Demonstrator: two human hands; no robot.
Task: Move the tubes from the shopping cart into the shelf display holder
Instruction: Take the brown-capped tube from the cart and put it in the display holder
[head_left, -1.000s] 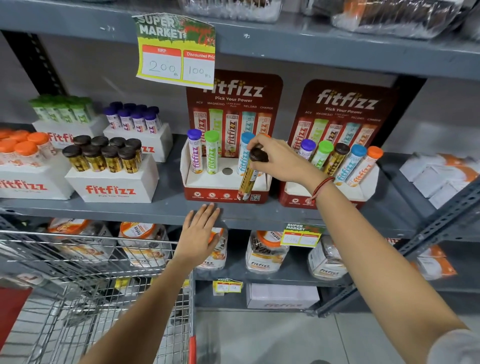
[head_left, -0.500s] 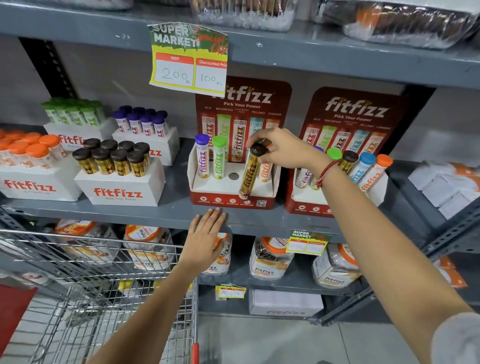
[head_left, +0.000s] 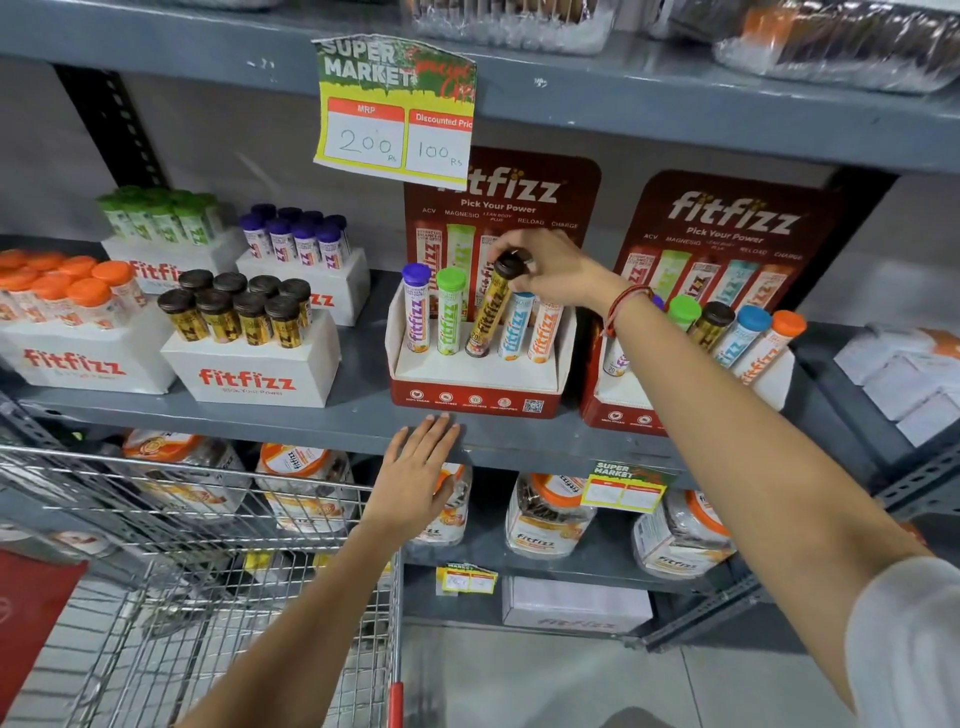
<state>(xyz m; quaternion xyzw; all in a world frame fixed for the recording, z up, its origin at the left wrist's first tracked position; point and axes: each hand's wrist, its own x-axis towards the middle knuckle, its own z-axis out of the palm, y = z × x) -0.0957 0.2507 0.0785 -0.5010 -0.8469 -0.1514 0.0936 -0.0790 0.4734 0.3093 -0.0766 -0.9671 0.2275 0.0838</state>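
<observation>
The shelf (head_left: 363, 415) carries the holder (head_left: 475, 397), a red-fronted card tray with a tall backboard; every place below is told from that holder. The cart (head_left: 171, 525) stands below it to the left, and no tubes can be made out in its basket. A second, full holder (head_left: 623, 415) sits just right of it. The left hand (head_left: 415, 483) lies flat, fingers spread and empty, on the shelf edge just under the holder's front. The right hand (head_left: 556, 270) is above the holder's middle, its fingers (head_left: 511, 244) pinched on the dark cap of the brown tube (head_left: 491, 314). That tube leans in the middle slot, its foot at or just inside the hole, between the green tube (head_left: 449, 314) and the blue tube (head_left: 515, 327); purple and orange ones fill the outer slots. The tube looks light, stiff and smooth-walled, so the ridged cap is the surest hold. It should be stood upright before pressing, or the thin card may buckle.
</observation>
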